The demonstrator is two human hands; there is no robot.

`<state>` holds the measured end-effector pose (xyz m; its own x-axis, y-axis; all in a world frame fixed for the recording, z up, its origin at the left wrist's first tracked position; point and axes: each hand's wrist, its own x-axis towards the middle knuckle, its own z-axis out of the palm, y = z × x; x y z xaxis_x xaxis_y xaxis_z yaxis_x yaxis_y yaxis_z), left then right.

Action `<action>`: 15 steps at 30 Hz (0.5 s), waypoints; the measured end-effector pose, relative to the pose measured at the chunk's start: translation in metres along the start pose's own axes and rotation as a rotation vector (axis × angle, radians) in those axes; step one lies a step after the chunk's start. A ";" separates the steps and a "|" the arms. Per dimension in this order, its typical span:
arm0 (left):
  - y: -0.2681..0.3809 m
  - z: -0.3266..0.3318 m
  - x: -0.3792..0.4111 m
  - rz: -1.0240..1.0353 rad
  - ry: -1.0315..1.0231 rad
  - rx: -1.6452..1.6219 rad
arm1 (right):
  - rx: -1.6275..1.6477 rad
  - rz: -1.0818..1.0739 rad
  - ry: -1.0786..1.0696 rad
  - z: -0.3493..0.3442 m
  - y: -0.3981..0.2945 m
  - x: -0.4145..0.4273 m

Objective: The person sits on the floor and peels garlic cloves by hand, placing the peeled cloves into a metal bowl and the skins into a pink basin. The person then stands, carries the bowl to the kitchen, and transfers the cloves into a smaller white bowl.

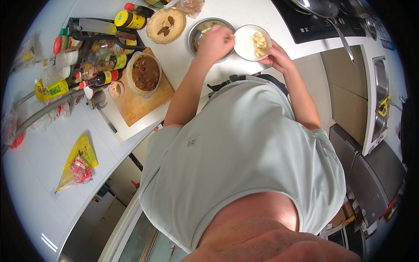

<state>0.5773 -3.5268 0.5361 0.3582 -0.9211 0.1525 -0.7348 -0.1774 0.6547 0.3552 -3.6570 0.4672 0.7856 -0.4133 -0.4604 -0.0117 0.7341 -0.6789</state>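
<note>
My right hand [278, 57] holds a white bowl [242, 39] by its right rim, tilted so its inside shows. Peeled garlic cloves [260, 44] lie against the bowl's right side. My left hand [216, 44], blurred and with its fingers curled, is over a stainless steel bowl [193, 29], its fingertips close to the white bowl's left rim. Whether those fingers pinch anything cannot be told. A few pale pieces [206, 30] show inside the steel bowl; the hand and forearm hide much of it.
Left of the bowls, a plate-like pale disc [157, 28] holds brown spices. A plastic tub of brown sauce [145, 73] stands on a wooden cutting board [137, 109], beside a rack of bottles and a cleaver [98, 26]. A black cooktop [301, 29] with a lidded pan is at upper right.
</note>
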 end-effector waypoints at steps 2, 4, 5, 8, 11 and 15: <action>-0.033 -0.012 -0.011 -0.139 0.016 0.051 | 0.077 -0.064 0.048 -0.013 0.003 -0.003; -0.058 -0.013 -0.029 -0.248 -0.009 0.105 | 0.107 -0.079 0.149 -0.014 0.010 -0.001; -0.067 -0.012 -0.038 -0.282 -0.040 0.135 | 0.120 -0.088 0.202 -0.014 0.012 -0.001; -0.078 -0.006 -0.056 -0.351 -0.080 0.155 | 0.019 -0.043 0.119 -0.002 0.013 -0.009; -0.083 0.002 -0.071 -0.402 -0.081 0.094 | 0.016 -0.090 0.231 0.001 0.019 -0.010; -0.085 0.011 -0.087 -0.417 -0.098 0.105 | -0.112 -0.069 0.267 0.000 0.017 -0.019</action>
<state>0.6021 -3.4354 0.4586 0.5837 -0.7911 -0.1830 -0.5954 -0.5703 0.5659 0.3399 -3.6363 0.4647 0.5966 -0.5980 -0.5352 -0.0440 0.6416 -0.7658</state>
